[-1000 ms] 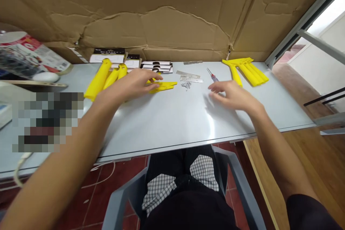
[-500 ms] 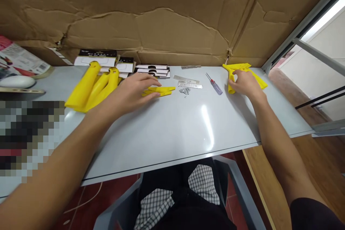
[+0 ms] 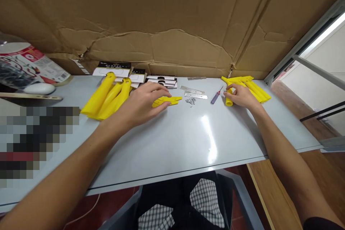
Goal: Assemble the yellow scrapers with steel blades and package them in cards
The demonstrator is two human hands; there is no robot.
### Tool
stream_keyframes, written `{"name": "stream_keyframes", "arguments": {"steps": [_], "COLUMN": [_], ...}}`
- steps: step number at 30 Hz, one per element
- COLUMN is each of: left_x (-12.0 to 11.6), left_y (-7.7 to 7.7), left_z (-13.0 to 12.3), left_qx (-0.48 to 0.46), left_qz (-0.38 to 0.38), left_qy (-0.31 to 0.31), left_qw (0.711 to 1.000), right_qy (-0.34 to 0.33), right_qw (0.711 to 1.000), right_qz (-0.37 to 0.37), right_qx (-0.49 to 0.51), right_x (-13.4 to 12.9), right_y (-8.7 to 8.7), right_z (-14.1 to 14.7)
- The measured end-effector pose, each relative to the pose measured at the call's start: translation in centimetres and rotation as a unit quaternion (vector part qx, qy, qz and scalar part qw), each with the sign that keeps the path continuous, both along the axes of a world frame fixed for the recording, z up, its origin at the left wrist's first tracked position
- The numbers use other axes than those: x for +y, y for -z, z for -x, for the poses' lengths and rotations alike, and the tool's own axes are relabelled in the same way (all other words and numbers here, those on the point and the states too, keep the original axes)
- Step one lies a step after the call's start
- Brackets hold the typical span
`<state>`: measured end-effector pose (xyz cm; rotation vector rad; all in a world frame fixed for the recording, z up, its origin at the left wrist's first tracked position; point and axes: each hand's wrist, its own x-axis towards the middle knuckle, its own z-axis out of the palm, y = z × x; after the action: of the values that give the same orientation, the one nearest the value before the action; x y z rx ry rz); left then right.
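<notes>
left grip (image 3: 147, 102): curved, thumb apart; right grip (image 3: 242, 96): fingers bent; arms (image 3: 88, 154): outstretched

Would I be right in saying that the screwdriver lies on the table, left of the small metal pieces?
Not quite: the head view shows the screwdriver to the right of the small metal pieces, near the right hand. It does lie on the table.
</notes>
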<state>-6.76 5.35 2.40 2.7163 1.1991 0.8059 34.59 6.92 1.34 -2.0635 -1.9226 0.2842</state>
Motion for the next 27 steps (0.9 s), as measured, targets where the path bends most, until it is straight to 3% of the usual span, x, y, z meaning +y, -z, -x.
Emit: {"name": "stream_keyframes", "arguments": {"steps": [4,8,13,15,19,23,27], "left_x": [-0.1,-0.2,-0.7,-1.1,-1.8,-2.1,-1.8], "left_y": [0.0,0.0,-0.5,-0.6,-0.2,0.9,1.6], "left_z": [0.0,0.1,-0.2,-0.7,-2.1,-3.0,-2.9], "left_qx": [0.000,-0.003,-0.028,-0.065,-0.161,-0.160,-0.078], "left_qz": [-0.015,-0.028,-0.036,-0.005,0.140,0.227,0.234], "left_qy": [0.006,0.014,0.019,0.007,-0.015,-0.017,-0.030], "left_qw": [1.000,1.000,0.999,0.998,0.977,0.961,0.969], "right_qy": [0.026,0.036,-0.051,-0.125,-0.290,-0.329,-0.341], "right_qw": [0.992,0.949,0.891,0.895,0.919,0.927,0.924], "right_qz": [0.015,0.020,0.054,0.069,0.065,0.102,0.129], "right_qx": [0.121,0.314,0.448,0.423,0.261,0.150,0.111], "right_x": [-0.4,-1.6,-3.8,-4.9,-7.5,-9.7,-10.7], "right_y": [-0.6,-2.5,-4.3,-4.3,-2.9,-1.4,-1.0], "right_z": [0.0,-0.7,-0.1,1.7,7.4,11.5,13.0]}}
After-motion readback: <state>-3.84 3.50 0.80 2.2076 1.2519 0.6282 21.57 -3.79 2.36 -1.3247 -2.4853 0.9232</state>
